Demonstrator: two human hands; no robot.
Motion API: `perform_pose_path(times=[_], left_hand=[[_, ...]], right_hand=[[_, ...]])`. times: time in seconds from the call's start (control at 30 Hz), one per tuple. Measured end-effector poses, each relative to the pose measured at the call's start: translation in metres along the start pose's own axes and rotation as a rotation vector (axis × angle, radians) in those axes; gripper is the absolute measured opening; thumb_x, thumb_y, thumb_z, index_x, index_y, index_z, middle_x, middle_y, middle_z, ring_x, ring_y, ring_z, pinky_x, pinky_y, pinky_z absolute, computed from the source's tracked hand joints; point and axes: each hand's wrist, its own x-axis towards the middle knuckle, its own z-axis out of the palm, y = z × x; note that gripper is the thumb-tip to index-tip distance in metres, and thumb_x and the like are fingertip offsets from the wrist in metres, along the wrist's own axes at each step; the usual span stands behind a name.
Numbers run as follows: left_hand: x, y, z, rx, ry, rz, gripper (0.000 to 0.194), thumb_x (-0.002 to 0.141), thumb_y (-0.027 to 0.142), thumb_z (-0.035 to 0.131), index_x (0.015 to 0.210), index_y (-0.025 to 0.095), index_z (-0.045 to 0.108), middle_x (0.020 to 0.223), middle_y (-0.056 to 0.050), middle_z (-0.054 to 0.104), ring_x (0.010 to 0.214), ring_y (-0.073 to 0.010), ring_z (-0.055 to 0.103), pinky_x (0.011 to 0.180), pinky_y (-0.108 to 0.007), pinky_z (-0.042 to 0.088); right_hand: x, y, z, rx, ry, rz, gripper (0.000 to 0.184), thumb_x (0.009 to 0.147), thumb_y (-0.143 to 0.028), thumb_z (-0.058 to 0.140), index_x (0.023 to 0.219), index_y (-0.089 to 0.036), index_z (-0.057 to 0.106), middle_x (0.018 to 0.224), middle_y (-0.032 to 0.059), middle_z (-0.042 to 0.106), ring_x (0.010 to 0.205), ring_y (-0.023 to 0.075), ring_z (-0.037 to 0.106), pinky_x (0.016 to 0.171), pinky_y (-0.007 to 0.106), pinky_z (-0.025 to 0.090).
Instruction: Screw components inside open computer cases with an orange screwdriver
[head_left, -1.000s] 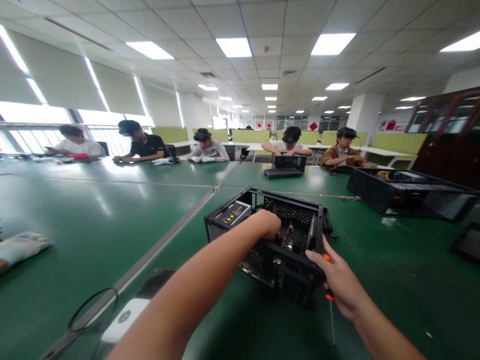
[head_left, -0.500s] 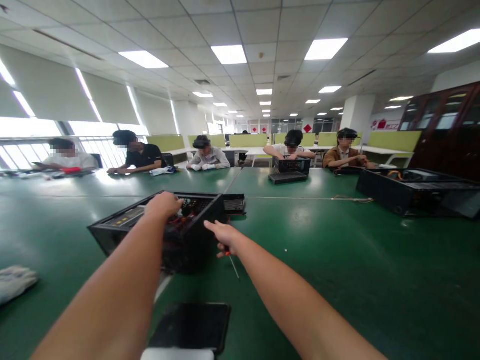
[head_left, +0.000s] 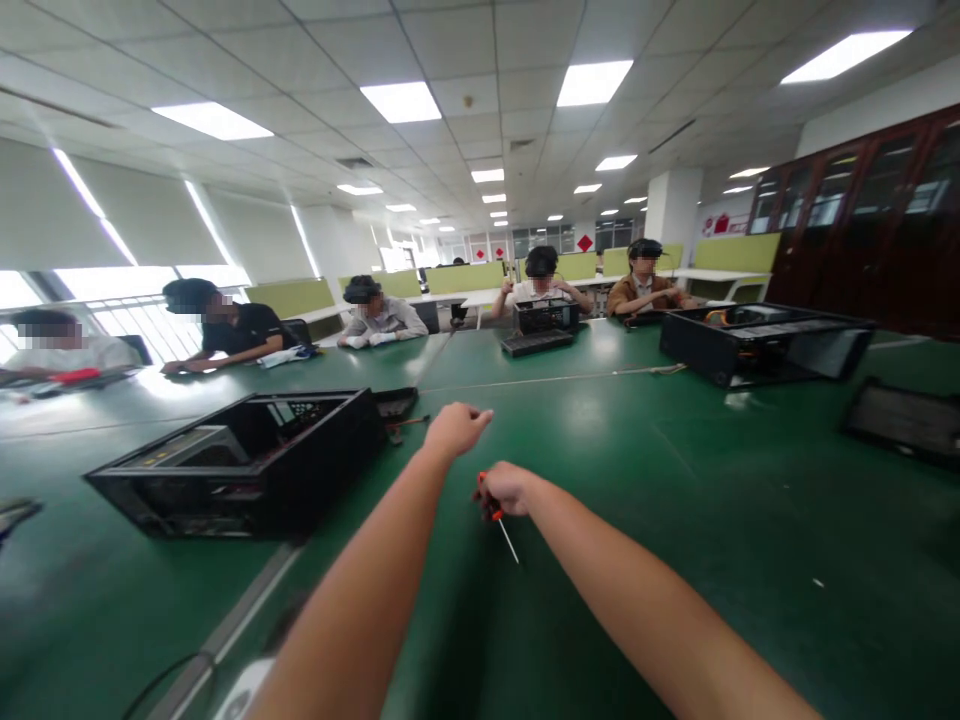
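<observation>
My left hand is raised over the green table, right of an open black computer case and apart from it. Its fingers are curled closed, and whatever lies between them is hidden. Just below and to the right, my right hand grips a screwdriver with an orange and dark handle. The screwdriver's thin shaft slants down toward me. Inside the case a metal power supply with yellow labels shows at the left.
Behind the case lies a black panel near a loose cable. Another open computer case stands at the far right, with a dark panel beside it. Several people sit along the far edge, one at a small case.
My left hand has come out of the computer case and moved right, near my right hand. The view has turned right. The screwdriver stays in my right hand.
</observation>
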Motion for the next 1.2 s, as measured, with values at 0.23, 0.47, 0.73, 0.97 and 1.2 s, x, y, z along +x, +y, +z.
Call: perform_pose_path(times=[0.23, 0.47, 0.73, 0.97, 1.2], left_hand=[[-0.092, 0.057, 0.146, -0.503, -0.102, 0.158, 0.053, 0.097, 0.058, 0.045, 0.107, 0.013, 0.07, 0.084, -0.003, 0.068, 0.079, -0.0195, 0.065, 0.073, -0.034, 0.055], [-0.122, 0.074, 0.174, -0.829, -0.185, 0.181, 0.062, 0.079, 0.06, 0.067, 0.122, 0.015, 0.066, 0.082, -0.002, 0.069, 0.057, -0.0111, 0.055, 0.058, -0.026, 0.045], [-0.123, 0.066, 0.171, -0.875, -0.201, 0.166, 0.047, 0.068, 0.045, 0.082, 0.104, 0.015, 0.072, 0.09, -0.008, 0.077, 0.081, -0.0215, 0.07, 0.078, -0.032, 0.055], [-0.125, 0.067, 0.167, -0.885, -0.094, 0.142, 0.035, 0.072, 0.041, 0.081, 0.097, 0.018, 0.073, 0.091, -0.006, 0.077, 0.081, -0.0212, 0.069, 0.075, -0.031, 0.055], [-0.118, 0.061, 0.158, -0.963, 0.11, 0.048, 0.04, 0.079, 0.047, 0.071, 0.104, 0.016, 0.067, 0.082, -0.003, 0.072, 0.056, -0.0113, 0.055, 0.051, -0.023, 0.043]], right_hand=[[-0.143, 0.053, -0.159, -0.101, 0.008, -0.078, 0.031, 0.099, -0.036, 0.061, 0.123, -0.016, 0.06, 0.111, 0.0069, 0.067, 0.085, 0.0177, 0.067, 0.072, 0.035, 0.059], [-0.178, 0.093, -0.186, -0.236, 0.121, -0.291, 0.028, 0.094, -0.027, 0.064, 0.12, -0.016, 0.06, 0.092, 0.0022, 0.069, 0.053, 0.0072, 0.055, 0.044, 0.019, 0.042], [-0.175, 0.091, -0.164, -0.483, 0.278, -0.599, 0.027, 0.078, -0.015, 0.07, 0.104, -0.019, 0.07, 0.097, 0.0034, 0.077, 0.089, 0.0197, 0.07, 0.081, 0.031, 0.052], [-0.176, 0.095, -0.172, -0.638, 0.384, -0.575, 0.033, 0.078, -0.022, 0.072, 0.111, -0.022, 0.07, 0.095, 0.0037, 0.077, 0.086, 0.0212, 0.07, 0.076, 0.031, 0.052], [-0.174, 0.095, -0.187, -0.769, 0.48, -0.578, 0.019, 0.091, -0.026, 0.059, 0.097, -0.023, 0.077, 0.097, 0.0044, 0.077, 0.088, 0.021, 0.069, 0.08, 0.033, 0.05]])
